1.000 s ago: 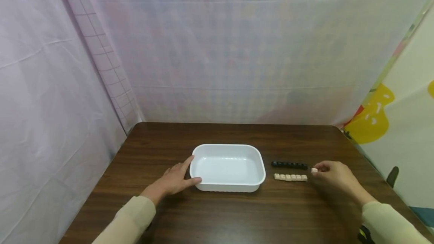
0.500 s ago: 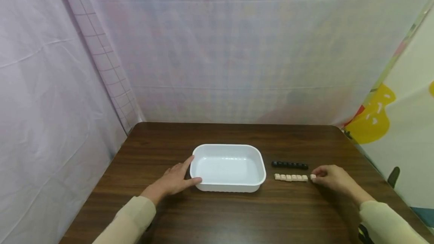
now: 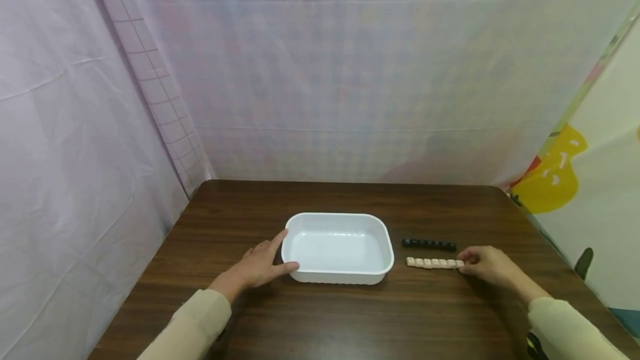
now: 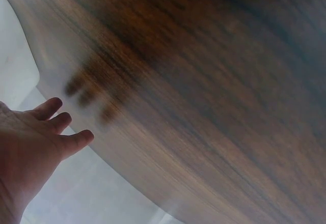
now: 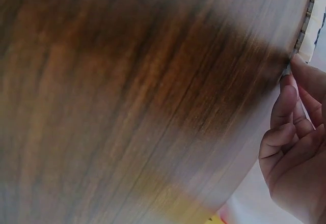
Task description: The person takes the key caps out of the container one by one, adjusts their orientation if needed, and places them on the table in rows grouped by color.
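A row of small beige keycaps point(image 3: 431, 263) lies to the right of a white rectangular basin point(image 3: 338, 277). My right hand point(image 3: 487, 264) pinches the beige keycap point(image 3: 459, 264) at the row's right end between thumb and forefinger, right up against its neighbour. In the right wrist view, the thumb and forefinger of my right hand point(image 5: 295, 142) meet at the end of the row, the other fingers curled in. My left hand point(image 3: 255, 267) rests at the basin's left side, thumb and forefinger spread along its rim. The left wrist view shows the other fingers of my left hand point(image 4: 35, 142) extended over the table.
Just behind the beige row runs a parallel row of black keycaps point(image 3: 429, 244). All of it stands on a dark wood table point(image 3: 350, 321). Pale curtains point(image 3: 340, 71) hang behind the table and on the left; a patterned cloth point(image 3: 600, 226) hangs on the right.
My right hand has brought the beige keycap down and left, from apart and behind to the row's right end. The left hand stays at the basin.
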Demonstrator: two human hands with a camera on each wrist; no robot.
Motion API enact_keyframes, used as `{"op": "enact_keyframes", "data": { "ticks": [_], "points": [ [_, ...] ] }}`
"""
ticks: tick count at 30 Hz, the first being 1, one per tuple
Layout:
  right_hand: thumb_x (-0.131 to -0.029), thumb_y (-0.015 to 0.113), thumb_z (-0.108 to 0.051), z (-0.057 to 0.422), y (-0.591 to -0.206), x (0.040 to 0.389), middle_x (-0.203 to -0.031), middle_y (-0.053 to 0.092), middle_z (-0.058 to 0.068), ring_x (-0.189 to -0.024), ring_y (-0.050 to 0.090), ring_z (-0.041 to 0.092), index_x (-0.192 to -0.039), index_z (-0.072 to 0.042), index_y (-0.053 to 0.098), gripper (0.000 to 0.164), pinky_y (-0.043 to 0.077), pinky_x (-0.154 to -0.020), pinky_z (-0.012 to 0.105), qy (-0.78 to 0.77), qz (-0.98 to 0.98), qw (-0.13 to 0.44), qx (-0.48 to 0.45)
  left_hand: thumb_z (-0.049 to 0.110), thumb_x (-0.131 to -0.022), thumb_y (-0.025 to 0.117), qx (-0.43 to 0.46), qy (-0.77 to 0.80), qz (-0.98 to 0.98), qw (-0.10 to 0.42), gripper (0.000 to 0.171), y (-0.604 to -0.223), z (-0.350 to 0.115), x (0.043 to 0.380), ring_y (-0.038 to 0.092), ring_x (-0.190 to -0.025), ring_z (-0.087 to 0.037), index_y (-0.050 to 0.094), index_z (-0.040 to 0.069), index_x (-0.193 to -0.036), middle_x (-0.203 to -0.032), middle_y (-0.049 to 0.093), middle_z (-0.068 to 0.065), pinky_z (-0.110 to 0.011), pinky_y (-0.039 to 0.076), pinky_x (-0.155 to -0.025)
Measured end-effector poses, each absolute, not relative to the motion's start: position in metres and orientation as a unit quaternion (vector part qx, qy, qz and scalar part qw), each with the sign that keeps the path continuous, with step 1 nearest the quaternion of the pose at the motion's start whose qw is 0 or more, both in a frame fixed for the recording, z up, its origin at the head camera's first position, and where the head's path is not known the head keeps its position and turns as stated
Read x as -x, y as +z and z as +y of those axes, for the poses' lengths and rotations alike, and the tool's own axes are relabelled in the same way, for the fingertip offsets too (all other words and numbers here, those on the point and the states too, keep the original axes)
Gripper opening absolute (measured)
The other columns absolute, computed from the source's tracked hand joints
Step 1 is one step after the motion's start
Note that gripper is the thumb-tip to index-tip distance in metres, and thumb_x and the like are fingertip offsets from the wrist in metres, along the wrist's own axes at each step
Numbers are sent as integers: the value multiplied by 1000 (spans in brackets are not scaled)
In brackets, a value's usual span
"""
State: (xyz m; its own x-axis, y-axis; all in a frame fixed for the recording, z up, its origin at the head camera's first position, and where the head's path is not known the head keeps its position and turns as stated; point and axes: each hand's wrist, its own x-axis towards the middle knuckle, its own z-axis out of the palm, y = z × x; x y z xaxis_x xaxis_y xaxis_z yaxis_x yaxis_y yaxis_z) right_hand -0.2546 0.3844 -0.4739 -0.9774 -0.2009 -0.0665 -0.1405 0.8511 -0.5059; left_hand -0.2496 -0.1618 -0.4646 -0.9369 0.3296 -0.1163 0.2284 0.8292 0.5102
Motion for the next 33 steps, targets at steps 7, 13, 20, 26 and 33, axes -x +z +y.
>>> {"op": "enact_keyframes", "data": {
  "ticks": [7, 13, 20, 26, 33],
  "points": [
    [-88, 76, -21, 383, -474, 255, -90, 67, 2, -81, 59, 18, -111, 0, 69, 32, 48, -66, 35, -263, 959, 59, 88, 70, -88, 57, -146, 253, 951, 97, 98, -464, -163, 249, 31, -141, -43, 18, 16, -160, -153, 36, -24, -62, 22, -112],
    [-87, 76, -19, 382, -476, 254, -88, 63, 1, -76, 55, 15, -115, 1, 67, 36, 45, -63, 31, -267, 957, 57, 93, 70, -88, 57, -144, 256, 951, 97, 98, -465, -164, 247, 31, -141, -43, 18, 17, -160, -153, 36, -24, -62, 22, -112],
    [-83, 68, -5, 383, -473, 250, -79, 58, 0, -65, 49, 13, -121, 3, 63, 40, 40, -56, 28, -271, 955, 64, 99, 69, -88, 57, -145, 254, 952, 94, 96, -467, -163, 247, 31, -141, -43, 19, 17, -160, -153, 36, -24, -62, 22, -112],
    [-86, 63, -7, 368, -462, 251, -84, 62, 3, -68, 51, 15, -121, 3, 64, 37, 42, -58, 32, -259, 961, 38, 94, 69, -88, 58, -152, 237, 956, 84, 96, -469, -160, 248, 31, -141, -42, 22, 16, -159, -152, 37, -23, -64, 21, -112],
    [-96, 60, -16, 326, -447, 247, -104, 70, 19, -78, 64, 27, -123, 2, 64, 34, 49, -58, 41, -249, 967, 1, 60, 71, -82, 64, -152, 218, 960, 90, 100, -457, -152, 250, 27, -144, -41, 31, 11, -155, -154, 37, -19, -65, 18, -113]
  ]
}}
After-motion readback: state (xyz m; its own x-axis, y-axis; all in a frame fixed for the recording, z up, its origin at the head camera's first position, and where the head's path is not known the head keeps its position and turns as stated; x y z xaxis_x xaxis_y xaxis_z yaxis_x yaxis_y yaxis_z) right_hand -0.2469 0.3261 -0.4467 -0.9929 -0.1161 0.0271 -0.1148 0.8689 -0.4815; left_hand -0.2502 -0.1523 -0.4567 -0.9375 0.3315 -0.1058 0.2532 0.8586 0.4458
